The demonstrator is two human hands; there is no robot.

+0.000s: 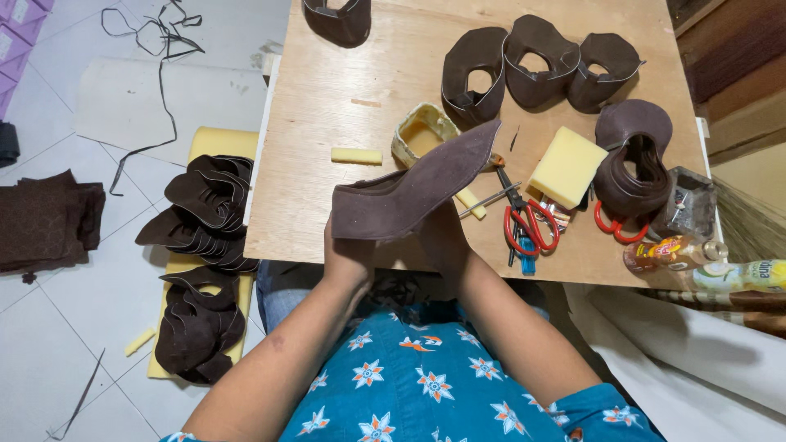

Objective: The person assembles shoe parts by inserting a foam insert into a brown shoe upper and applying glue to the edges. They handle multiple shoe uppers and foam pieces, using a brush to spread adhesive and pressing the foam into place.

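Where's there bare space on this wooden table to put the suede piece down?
The table's left half is bare, between the brown piece at the far edge and the small foam strip. The right side is crowded: foam block, scissors, stitched uppers.

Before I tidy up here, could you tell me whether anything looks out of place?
Mostly the floor: a tangled black cord sprawls across the tiles, and a small yellow foam scrap lies loose beside the stacked brown leather pieces.

A plywood bench [327, 98] fills the upper centre; on it lie brown suede shoe uppers [536, 61], a yellow sponge block [566, 166], red-handled scissors [530, 225], a glue tub [422, 135]; lower left, the tiled floor [74, 327] bears stacked suede cutouts [201, 217].
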